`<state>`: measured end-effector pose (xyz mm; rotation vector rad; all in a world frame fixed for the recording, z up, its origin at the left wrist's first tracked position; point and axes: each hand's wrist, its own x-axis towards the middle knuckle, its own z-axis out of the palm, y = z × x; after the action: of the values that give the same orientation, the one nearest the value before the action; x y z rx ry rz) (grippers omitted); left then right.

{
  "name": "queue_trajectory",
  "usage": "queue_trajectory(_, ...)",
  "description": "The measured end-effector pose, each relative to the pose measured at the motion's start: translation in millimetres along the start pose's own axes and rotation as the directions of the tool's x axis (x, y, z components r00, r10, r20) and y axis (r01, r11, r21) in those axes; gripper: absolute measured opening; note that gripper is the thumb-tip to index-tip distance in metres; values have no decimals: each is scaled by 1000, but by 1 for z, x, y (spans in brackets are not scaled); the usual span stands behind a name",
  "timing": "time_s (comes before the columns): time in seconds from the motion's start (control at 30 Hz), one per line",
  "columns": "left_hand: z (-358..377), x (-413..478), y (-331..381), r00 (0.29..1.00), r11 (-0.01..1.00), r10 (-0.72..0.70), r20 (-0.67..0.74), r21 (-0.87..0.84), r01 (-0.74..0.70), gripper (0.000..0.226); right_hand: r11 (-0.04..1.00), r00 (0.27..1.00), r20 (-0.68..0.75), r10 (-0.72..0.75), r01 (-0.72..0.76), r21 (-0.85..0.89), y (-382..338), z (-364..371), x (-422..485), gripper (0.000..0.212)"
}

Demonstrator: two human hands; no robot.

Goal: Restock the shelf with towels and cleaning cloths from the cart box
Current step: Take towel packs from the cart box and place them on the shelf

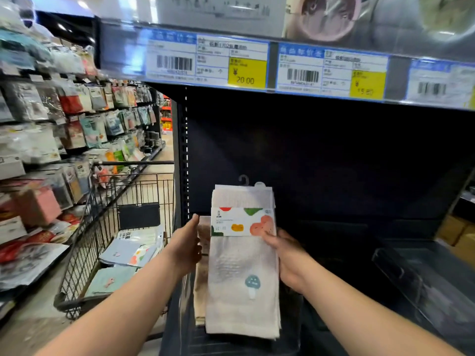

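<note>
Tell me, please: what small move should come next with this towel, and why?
Probably lay the white towel on the shelf beside the beige towel: the right hand grips its edge over that shelf, and the left hand is open beside it.

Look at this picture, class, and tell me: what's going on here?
A person stands at a dark shelf in a shop, holding a packaged towel with a mushroom print upright. The right hand grips its right edge; the left hand lies flat against the left side, where a beige towel shows behind. More packs lie in the cart on the left.
</note>
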<state>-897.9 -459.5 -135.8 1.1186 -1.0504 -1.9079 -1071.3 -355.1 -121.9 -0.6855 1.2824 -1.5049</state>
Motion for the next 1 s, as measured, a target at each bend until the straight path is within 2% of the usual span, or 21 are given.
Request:
queue_trajectory(0.1, -7, 3, 3, 997, 998, 59, 39, -3, -59, 63, 996, 996, 2, 84, -84, -31, 17, 12, 9, 14)
queue_trajectory(0.17, -8, 0, 6, 997, 997, 63, 47, 44, -65, 61, 989, 991, -47, 124, -128, -77, 29, 18, 14, 8)
queue_trajectory(0.3, -4, -2, 2, 998, 987, 65, 18, 148, -67, 30, 941, 971, -204, 126, -182, -286, 50, 19, 31, 43)
queue_trajectory(0.37, -2, -4, 2, 991, 977, 129, -26, 174, -122, 37, 878, 956, -280, 92, -210, -430, 55, 15, 39, 49)
queue_trajectory(0.5, -1, 3, 4, 966, 934, 253, -53, 274, -230, 52, 798, 940, -329, 87, -264, -541, 67, 12, 49, 54)
queue_trajectory(0.6, 2, 7, 8, 939, 837, 339, -55, 473, -274, 56, 796, 945, -297, 139, -285, -534, 75, 13, 53, 57)
queue_trajectory(0.7, 3, 16, 9, 937, 716, 349, -23, 651, -251, 56, 793, 953, -257, 161, -280, -541, 77, 9, 52, 52)
queue_trajectory(0.8, -1, 24, 11, 951, 667, 310, -19, 717, -203, 36, 785, 955, -241, 173, -282, -551, 76, 4, 49, 55)
queue_trajectory(0.9, 0, 30, 11, 955, 623, 295, -28, 764, -170, 42, 822, 971, -177, 162, -232, -520, 75, 6, 51, 55)
queue_trajectory(1.0, 2, 33, 7, 929, 422, 366, -54, 899, -115, 39, 859, 974, -172, 148, -213, -465, 80, 6, 56, 61)
